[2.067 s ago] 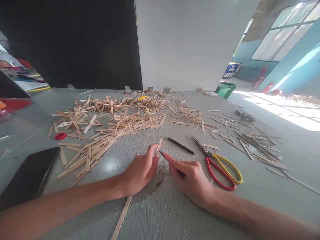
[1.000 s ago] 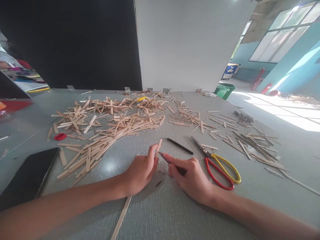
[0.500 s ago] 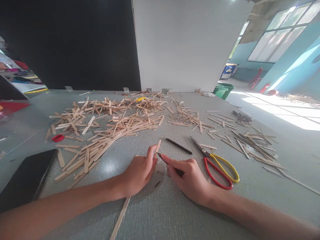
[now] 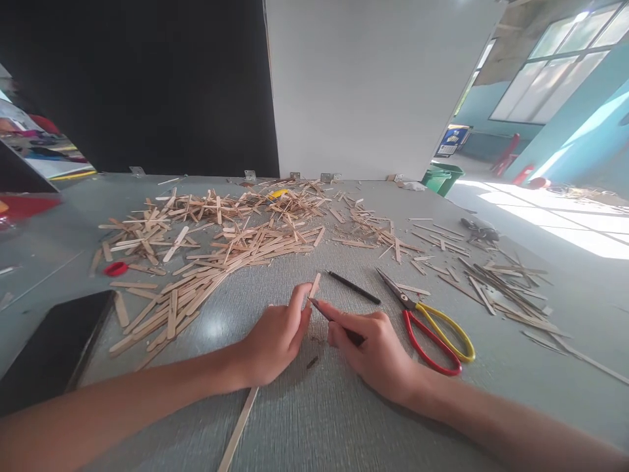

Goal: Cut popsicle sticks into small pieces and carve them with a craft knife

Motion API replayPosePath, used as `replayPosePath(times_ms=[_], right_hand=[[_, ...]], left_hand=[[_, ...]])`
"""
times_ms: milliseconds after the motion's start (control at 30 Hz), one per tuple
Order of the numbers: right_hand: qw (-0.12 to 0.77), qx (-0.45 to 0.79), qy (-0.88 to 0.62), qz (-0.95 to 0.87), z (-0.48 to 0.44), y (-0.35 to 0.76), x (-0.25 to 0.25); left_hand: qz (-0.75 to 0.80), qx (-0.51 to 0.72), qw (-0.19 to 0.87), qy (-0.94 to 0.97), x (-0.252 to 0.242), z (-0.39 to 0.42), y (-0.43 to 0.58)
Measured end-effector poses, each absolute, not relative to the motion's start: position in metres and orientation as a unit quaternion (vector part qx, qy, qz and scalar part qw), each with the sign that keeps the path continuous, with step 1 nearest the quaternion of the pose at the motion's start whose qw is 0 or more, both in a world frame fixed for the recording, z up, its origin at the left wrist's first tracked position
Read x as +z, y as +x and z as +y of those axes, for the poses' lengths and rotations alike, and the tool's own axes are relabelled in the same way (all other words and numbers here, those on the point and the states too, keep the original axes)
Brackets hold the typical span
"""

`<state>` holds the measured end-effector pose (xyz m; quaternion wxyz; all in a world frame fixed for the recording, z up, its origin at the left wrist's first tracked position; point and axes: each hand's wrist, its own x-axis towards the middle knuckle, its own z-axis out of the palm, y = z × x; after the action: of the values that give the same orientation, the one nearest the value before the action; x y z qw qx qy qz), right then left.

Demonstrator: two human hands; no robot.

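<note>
My left hand (image 4: 275, 344) is closed on a thin wooden stick (image 4: 315, 286), whose tip pokes out past the fingers. From beneath that wrist a pale wooden strip (image 4: 238, 429) runs toward me; whether it is the same piece is hidden. In my right hand (image 4: 376, 351) is a slim dark pointed tool (image 4: 322, 311), its tip touching or very close to the stick. I cannot make out its exact kind. Below the fingers lies a small dark fragment (image 4: 312, 362). A thin black pen-like rod (image 4: 354, 287) rests just beyond my right hand.
Scissors (image 4: 405, 301) with red and yellow handles lie to the right. Wooden craft sticks (image 4: 265, 242) are heaped beyond my hands, with split strips (image 4: 506, 288) at right. At left are a black phone-like slab (image 4: 52, 344) and a red ring (image 4: 116, 269). Upright panels (image 4: 363, 92) stand behind.
The whole view has shifted slightly. Both hands keep nearly the same pose, with the dark tool still against or near the stick.
</note>
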<state>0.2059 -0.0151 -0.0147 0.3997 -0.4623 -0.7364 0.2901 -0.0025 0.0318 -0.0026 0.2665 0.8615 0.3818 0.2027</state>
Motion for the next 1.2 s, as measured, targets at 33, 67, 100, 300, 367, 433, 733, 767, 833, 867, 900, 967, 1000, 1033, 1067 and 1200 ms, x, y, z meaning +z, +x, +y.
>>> replayPosePath(times_ms=[33, 67, 100, 300, 367, 433, 733, 767, 833, 867, 900, 967, 1000, 1033, 1067, 1200], right_hand=[[0.401, 0.272, -0.453, -0.748, -0.016, 0.206, -0.016], [0.399, 0.252, -0.446, -0.760, -0.017, 0.207, -0.017], [0.393, 0.232, -0.440, -0.773, -0.017, 0.208, -0.019], [0.351, 0.159, -0.403, -0.830, -0.018, 0.212, -0.023], [0.353, 0.174, -0.412, -0.822, -0.017, 0.212, -0.023], [0.365, 0.195, -0.427, -0.804, -0.016, 0.211, -0.022], [0.289, 0.008, -0.360, -0.887, -0.019, 0.219, -0.020], [0.277, -0.023, -0.358, -0.891, -0.020, 0.220, -0.020], [0.273, -0.057, -0.370, -0.886, -0.020, 0.218, -0.020], [0.284, -0.059, -0.383, -0.877, -0.020, 0.217, -0.019], [0.306, -0.047, -0.402, -0.862, -0.019, 0.215, -0.019], [0.367, 0.010, -0.452, -0.813, -0.017, 0.211, -0.016], [0.394, 0.052, -0.477, -0.784, -0.016, 0.210, -0.015], [0.417, 0.094, -0.497, -0.755, -0.015, 0.210, -0.013], [0.433, 0.135, -0.511, -0.730, -0.014, 0.210, -0.010], [0.463, 0.261, -0.503, -0.681, -0.013, 0.215, -0.004]], left_hand=[[0.383, 0.202, 0.270, 0.860, -0.002, 0.032, -0.002], [0.384, 0.200, 0.273, 0.859, -0.001, 0.032, -0.002], [0.384, 0.199, 0.276, 0.858, 0.000, 0.031, -0.002], [0.387, 0.201, 0.299, 0.849, 0.001, 0.031, -0.002], [0.388, 0.204, 0.309, 0.844, 0.002, 0.032, -0.002], [0.389, 0.209, 0.320, 0.838, 0.002, 0.032, -0.002], [0.378, 0.229, 0.372, 0.816, 0.001, 0.033, -0.005], [0.377, 0.234, 0.375, 0.814, 0.001, 0.033, -0.005], [0.377, 0.248, 0.382, 0.806, 0.002, 0.034, -0.004], [0.378, 0.256, 0.384, 0.803, 0.003, 0.034, -0.003], [0.379, 0.264, 0.385, 0.799, 0.004, 0.034, -0.003], [0.381, 0.278, 0.383, 0.794, 0.006, 0.034, -0.003], [0.378, 0.281, 0.382, 0.795, 0.006, 0.034, -0.003], [0.371, 0.279, 0.381, 0.799, 0.007, 0.033, -0.004], [0.360, 0.273, 0.381, 0.807, 0.008, 0.032, -0.005], [0.293, 0.232, 0.372, 0.850, 0.009, 0.030, -0.006]])
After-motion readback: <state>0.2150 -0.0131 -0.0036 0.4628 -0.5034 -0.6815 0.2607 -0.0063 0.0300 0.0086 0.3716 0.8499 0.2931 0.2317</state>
